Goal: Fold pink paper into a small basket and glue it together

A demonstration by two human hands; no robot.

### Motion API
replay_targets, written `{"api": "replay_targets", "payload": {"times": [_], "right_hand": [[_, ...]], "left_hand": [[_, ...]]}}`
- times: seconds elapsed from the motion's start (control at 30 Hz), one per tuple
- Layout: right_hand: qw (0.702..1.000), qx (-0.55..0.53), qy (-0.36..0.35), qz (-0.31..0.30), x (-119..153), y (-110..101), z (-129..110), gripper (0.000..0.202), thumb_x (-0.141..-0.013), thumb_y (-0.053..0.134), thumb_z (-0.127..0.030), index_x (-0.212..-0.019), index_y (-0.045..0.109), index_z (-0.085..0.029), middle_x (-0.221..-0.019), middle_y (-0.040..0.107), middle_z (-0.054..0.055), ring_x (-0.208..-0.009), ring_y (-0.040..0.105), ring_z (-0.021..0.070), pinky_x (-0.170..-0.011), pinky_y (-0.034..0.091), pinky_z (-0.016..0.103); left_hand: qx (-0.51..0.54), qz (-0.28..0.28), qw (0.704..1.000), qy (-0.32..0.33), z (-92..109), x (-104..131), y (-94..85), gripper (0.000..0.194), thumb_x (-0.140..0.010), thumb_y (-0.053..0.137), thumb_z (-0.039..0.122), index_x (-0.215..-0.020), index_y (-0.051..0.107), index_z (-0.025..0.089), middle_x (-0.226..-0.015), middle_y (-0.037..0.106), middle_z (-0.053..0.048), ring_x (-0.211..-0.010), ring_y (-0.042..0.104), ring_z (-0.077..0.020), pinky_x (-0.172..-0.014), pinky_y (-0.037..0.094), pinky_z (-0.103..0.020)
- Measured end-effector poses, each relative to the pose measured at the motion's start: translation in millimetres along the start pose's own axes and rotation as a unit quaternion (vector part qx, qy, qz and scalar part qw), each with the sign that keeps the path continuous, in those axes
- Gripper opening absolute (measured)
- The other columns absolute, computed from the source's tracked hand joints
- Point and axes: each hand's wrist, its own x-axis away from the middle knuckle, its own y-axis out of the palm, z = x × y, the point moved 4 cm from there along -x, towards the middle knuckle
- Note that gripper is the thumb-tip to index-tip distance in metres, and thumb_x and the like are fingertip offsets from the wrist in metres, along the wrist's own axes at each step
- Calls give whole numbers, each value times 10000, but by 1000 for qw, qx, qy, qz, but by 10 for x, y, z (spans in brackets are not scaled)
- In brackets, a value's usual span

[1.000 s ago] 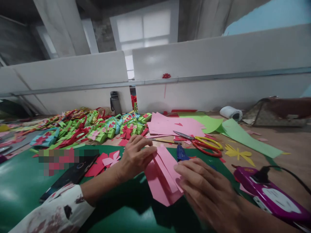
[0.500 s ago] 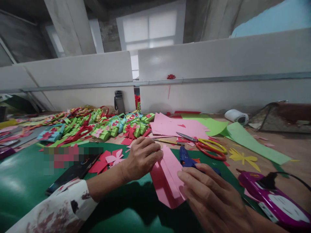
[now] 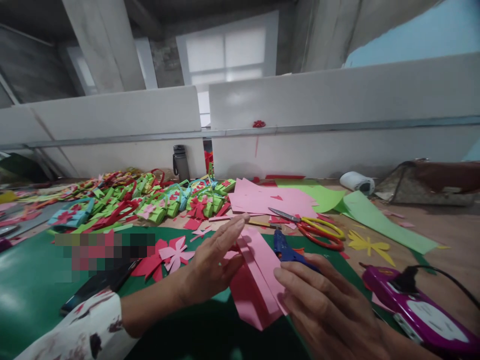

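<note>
A folded pink paper piece [image 3: 258, 280] is tilted above the green mat between my hands, its open side showing a hollow. My left hand [image 3: 215, 260] is at its upper left edge, fingers stretched out and apart from the thumb. At its right edge, my right hand [image 3: 330, 300] pinches the paper between fingertips and a thumb that is largely hidden. Just behind my right hand lies a blue glue gun [image 3: 287, 250], partly covered by the fingers.
Scissors [image 3: 318, 231] with red and yellow handles lie beyond the glue gun. A purple power strip [image 3: 416, 305] is at right. Small paper bags [image 3: 165, 200] are heaped at back left, beside pink sheets [image 3: 270, 197]. A black phone [image 3: 101, 285] rests on the green mat [image 3: 30, 270].
My left hand has loosened from the paper's top edge and its fingers have straightened. My right hand stays at the paper's right side. The whole view has shifted slightly.
</note>
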Motion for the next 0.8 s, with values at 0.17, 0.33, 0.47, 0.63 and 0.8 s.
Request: {"api": "replay_targets", "payload": {"times": [0.17,0.33,0.47,0.63,0.8], "right_hand": [[1000,-4,-7,2,42,26,-16,254,-895,423,-100,-856,667,-156,-1004,720,59,-1126,578,182,-1116,314,400],[999,-4,-8,-36,-9,-10,-7,276,-903,394,-101,-876,663,-158,-1009,720,62,-1130,576,183,-1132,271,412],[998,0,-14,-60,-30,-17,15,241,-881,431,-87,-880,665,-145,-992,723,72,-1142,567,201,-1121,274,427],[997,1,-11,-71,-12,-12,43,191,-841,492,-53,-912,655,-125,-1031,706,100,-1180,537,224,-1125,244,457],[997,14,-1,-76,-17,6,63,162,-830,518,-69,-924,631,-138,-1064,694,103,-1145,563,233,-1079,318,485]], "left_hand": [[43,-8,999,21,27,-5,58,580,-862,504,67,-1401,320,176,-1308,534,-180,-1209,520,-233,-870,570,-342],[-5,-14,997,82,55,-8,127,471,-871,546,126,-1326,430,163,-1096,685,-125,-1041,639,-172,-895,544,-288],[-11,-6,995,99,47,-26,137,346,-894,511,145,-1240,514,141,-1079,690,-148,-1048,636,-177,-875,548,-279],[17,-8,995,93,6,-16,142,243,-879,533,129,-1115,587,107,-1033,698,-167,-1052,634,-187,-865,553,-293],[73,-34,995,66,4,-13,160,213,-895,497,133,-1081,601,123,-1073,680,-170,-1076,619,-198,-884,544,-330]]}}
